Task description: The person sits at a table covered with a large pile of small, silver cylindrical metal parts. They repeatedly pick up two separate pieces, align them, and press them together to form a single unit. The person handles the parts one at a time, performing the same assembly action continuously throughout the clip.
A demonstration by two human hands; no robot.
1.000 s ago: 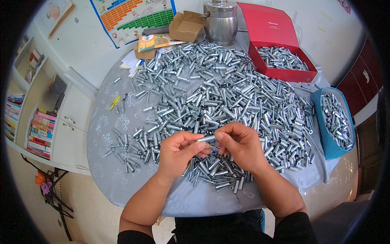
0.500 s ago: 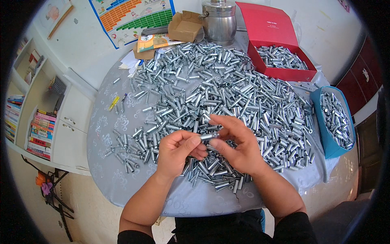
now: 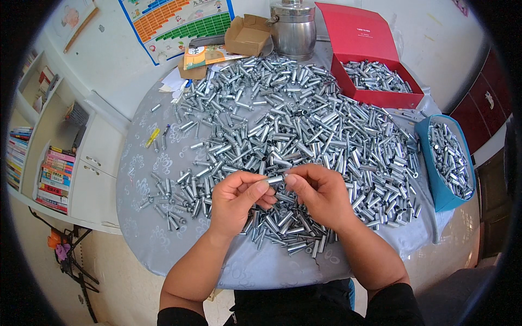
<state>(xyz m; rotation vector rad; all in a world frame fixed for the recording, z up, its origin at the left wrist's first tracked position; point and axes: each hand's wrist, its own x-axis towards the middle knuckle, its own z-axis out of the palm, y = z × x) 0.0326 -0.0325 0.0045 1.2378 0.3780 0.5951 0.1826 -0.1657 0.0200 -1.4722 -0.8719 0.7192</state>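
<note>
Between my hands, over the near part of a big pile of metal parts, a shiny silver expansion bolt (image 3: pixel 275 179) lies nearly level. My left hand (image 3: pixel 232 202) pinches it by its left part with thumb and fingers. At its right end, the thumb and forefinger of my right hand (image 3: pixel 322 198) are closed together; the fingers cover that tip, so what sits there is hidden. Under and beyond both hands spreads the heap of loose sleeves and bolts (image 3: pixel 321 127), all silver, lying in every direction.
A red box (image 3: pixel 375 98) with its lid up holds more metal parts at the far right. Nearer stands a blue bin (image 3: pixel 435 174), also filled. At the back are a steel pot (image 3: pixel 293 32), a cardboard box (image 3: pixel 247 35) and books. A yellow marker (image 3: pixel 153 138) lies left on the grey tablecloth (image 3: pixel 141 217).
My right hand's fingers were spread around the bolt's right end; now they have come down and closed in a pinch there. The left hand has hardly moved.
</note>
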